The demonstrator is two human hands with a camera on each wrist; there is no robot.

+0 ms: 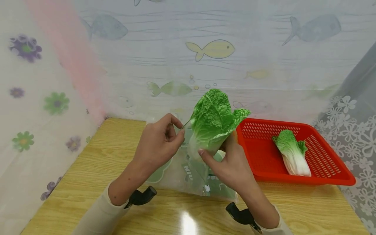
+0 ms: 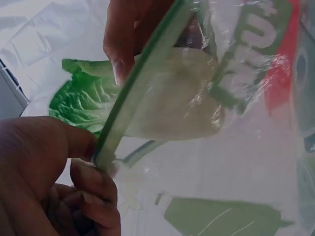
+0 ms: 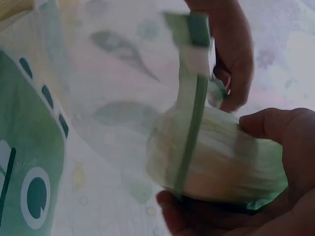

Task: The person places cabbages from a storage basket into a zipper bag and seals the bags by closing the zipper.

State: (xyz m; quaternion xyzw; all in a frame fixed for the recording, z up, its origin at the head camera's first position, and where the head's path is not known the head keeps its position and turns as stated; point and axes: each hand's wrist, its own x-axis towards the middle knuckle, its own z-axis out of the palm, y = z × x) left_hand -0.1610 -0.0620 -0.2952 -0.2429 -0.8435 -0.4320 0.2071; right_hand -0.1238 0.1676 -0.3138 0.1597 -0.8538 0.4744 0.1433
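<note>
A leafy napa cabbage (image 1: 212,119) stands tilted over a clear zip bag (image 1: 176,173) with green print, its white base inside the bag's mouth. My right hand (image 1: 232,163) grips the cabbage around its lower part, thumb on the near side. On the other side, my left hand (image 1: 160,142) pinches the bag's green-edged rim (image 2: 129,88) between thumb and forefinger. Through the film, the left wrist view shows the pale cabbage base (image 2: 177,98). In the right wrist view, the green zip strip (image 3: 193,132) crosses over the cabbage near my right fingers.
A red plastic basket (image 1: 252,163) stands at the right on the wooden table (image 1: 117,147), with another napa cabbage (image 1: 293,155) lying in it. Behind the table hangs a fish-printed curtain (image 1: 164,58); a flowered one (image 1: 44,124) hangs at the left.
</note>
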